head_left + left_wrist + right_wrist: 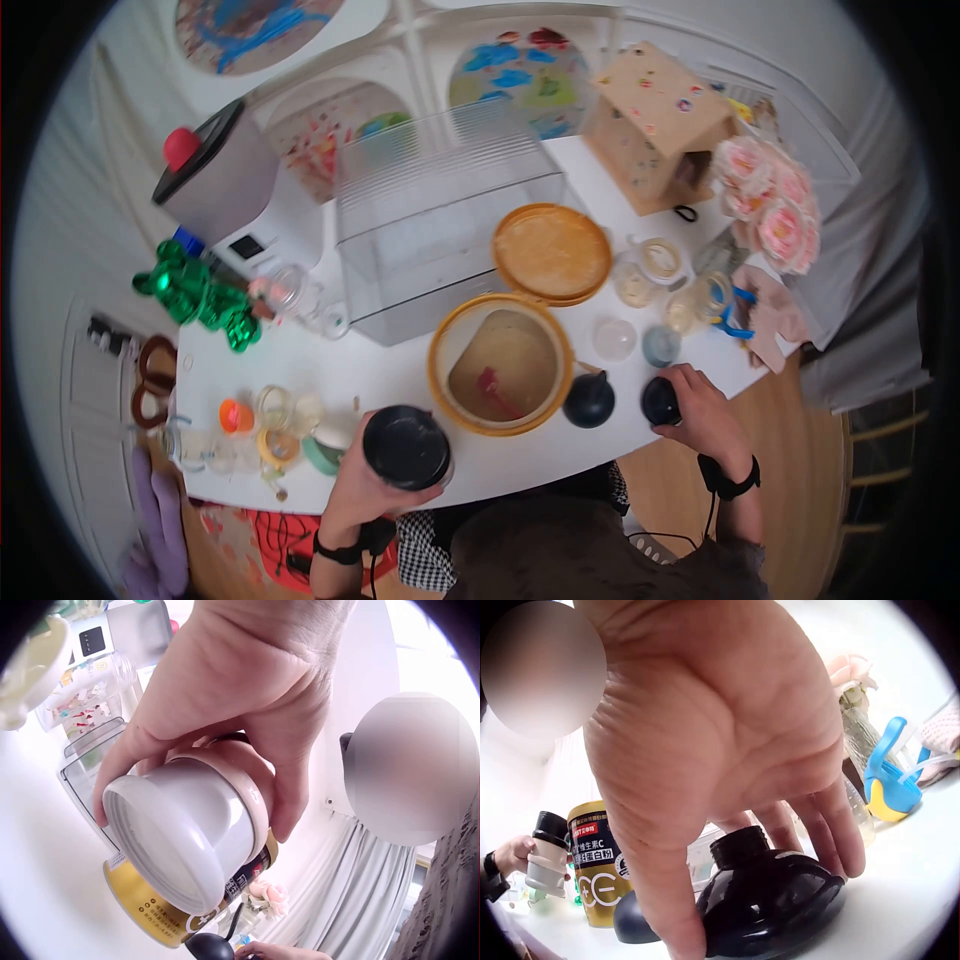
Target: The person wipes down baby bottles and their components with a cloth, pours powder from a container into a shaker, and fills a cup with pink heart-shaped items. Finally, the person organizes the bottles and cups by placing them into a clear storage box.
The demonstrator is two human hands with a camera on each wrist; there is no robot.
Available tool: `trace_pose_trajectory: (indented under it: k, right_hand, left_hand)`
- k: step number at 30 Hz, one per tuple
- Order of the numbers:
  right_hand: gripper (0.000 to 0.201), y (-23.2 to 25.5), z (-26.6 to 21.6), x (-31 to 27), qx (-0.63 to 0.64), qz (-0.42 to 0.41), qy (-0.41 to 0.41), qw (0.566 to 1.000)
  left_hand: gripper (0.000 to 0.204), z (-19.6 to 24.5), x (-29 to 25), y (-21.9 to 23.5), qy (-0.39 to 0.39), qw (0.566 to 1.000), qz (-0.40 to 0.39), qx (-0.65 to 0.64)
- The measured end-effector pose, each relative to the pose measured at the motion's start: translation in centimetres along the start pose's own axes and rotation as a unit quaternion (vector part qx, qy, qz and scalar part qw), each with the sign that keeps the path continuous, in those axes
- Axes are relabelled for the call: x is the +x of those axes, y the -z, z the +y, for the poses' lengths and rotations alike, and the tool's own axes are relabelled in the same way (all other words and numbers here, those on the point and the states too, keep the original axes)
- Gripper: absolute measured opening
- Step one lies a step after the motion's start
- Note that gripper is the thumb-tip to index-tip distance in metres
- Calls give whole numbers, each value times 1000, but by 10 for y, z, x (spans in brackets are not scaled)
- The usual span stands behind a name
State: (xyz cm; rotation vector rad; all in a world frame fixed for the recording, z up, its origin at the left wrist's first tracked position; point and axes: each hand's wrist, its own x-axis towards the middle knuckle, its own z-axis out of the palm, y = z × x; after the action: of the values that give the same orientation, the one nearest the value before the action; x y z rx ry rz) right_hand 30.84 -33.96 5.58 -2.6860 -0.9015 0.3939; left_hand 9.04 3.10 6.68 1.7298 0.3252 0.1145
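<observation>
My left hand grips a stacked cylindrical container with a black top, held upright near the table's front edge. Its pale grey body and beige ring show in the left wrist view. At the right, my right hand has thumb and fingers around a glossy black domed lid with a threaded neck, low at the tabletop. Between the hands stands an open gold powder can, with a reddish scoop inside. Beside it sits a second black domed piece with a thin spout.
A round tan lid lies behind the can, in front of a clear ribbed box. Glass jars crowd the left; more jars and a blue-handled cup stand right. A green shiny figurine stands far left.
</observation>
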Motion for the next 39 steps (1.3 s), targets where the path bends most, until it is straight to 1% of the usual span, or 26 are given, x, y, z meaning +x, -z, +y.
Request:
trace_pose_trajectory:
  k: [1, 3, 4, 5, 9, 11, 12, 13, 15, 16, 18, 19, 21, 22, 24, 25, 27, 28, 29, 30, 31, 32, 33, 34, 36, 39]
  right_hand:
    - [74, -1, -3, 2, 1, -10, 18, 1000]
    - [74, -3, -7, 5, -9, 21, 22, 1000]
    - [75, -6, -7, 6, 11, 17, 8, 1000]
    - [75, -9, -12, 10, 11, 8, 26, 1000]
    - [81, -2, -23, 0, -15, 47, 50, 998]
    - [84, 13, -41, -7, -72, 103, 57, 991]
    - [80, 21, -57, -8, -50, 146, 71, 986]
    - [80, 30, -68, -13, -49, 145, 77, 985]
    - [77, 44, -89, -22, 83, 136, 168, 973]
    - [77, 43, -100, -24, 86, 134, 176, 972]
    - [94, 38, -126, -26, 151, 74, 302, 938]
    - [94, 32, -141, -23, 153, 71, 312, 935]
    - [104, 15, -168, -13, 121, 45, 339, 932]
    - [104, 7, -176, -10, 122, 42, 348, 929]
    - [108, -7, -190, -4, 45, 95, 368, 924]
    - [108, -9, -195, -3, 45, 93, 378, 920]
    - [104, -13, -203, -2, 15, 127, 356, 926]
    - [104, -15, -205, -1, 17, 123, 365, 923]
    - [99, -16, -206, 0, 17, 112, 363, 925]
    - [93, -18, -207, 2, 18, 102, 360, 927]
    - [93, -21, -206, 5, 19, 100, 366, 925]
    - [88, -25, -204, 10, 35, 120, 388, 913]
    - [83, -27, -203, 13, 52, 139, 408, 901]
    - [83, -27, -202, 14, 52, 137, 412, 899]
    - [84, -27, -203, 17, 60, 99, 389, 914]
    - [83, -25, -205, 17, 23, 100, 386, 917]
  left_hand:
    - [87, -1, -1, 0, -2, 1000, 5, 21]
    - [87, -1, -2, -3, -16, 999, 20, 23]
    - [88, -3, -2, -2, -15, 999, 15, 29]
    - [88, -6, -5, -3, -20, 999, 25, 38]
    - [91, -2, -9, -7, -24, 998, 37, 35]
    - [92, 2, -11, -9, -17, 998, 45, 41]
    - [92, 6, -12, -10, -10, 998, 36, 53]
    - [92, 8, -12, -12, -3, 998, 27, 65]
    - [90, 7, -13, -15, -21, 997, 24, 71]
    - [90, 6, -15, -17, -31, 995, 12, 90]
    - [90, 7, -18, -21, -68, 988, 5, 141]
    - [90, 8, -20, -24, -65, 987, 16, 144]
    - [91, 7, -24, -29, -118, 974, 34, 191]
    - [93, 10, -25, -30, -132, 972, 29, 193]
    - [94, 5, -29, -32, -145, 966, 32, 211]
    - [95, 1, -30, -33, -159, 960, 27, 227]
    - [97, -1, -31, -33, -158, 962, 41, 217]
    - [97, -1, -31, -33, -162, 965, 26, 205]
    - [96, -1, -31, -31, -167, 967, 9, 193]
    - [96, 1, -30, -30, -164, 967, 16, 194]
    - [96, 3, -30, -29, -144, 973, -4, 180]
    - [95, 4, -29, -29, -125, 978, -25, 165]
    - [95, 3, -27, -28, -123, 978, -20, 166]
    - [97, 1, -24, -27, -131, 976, -19, 171]
    - [99, -6, -19, -27, -139, 974, -14, 178]
    - [95, -14, -12, -28, -146, 976, -25, 160]
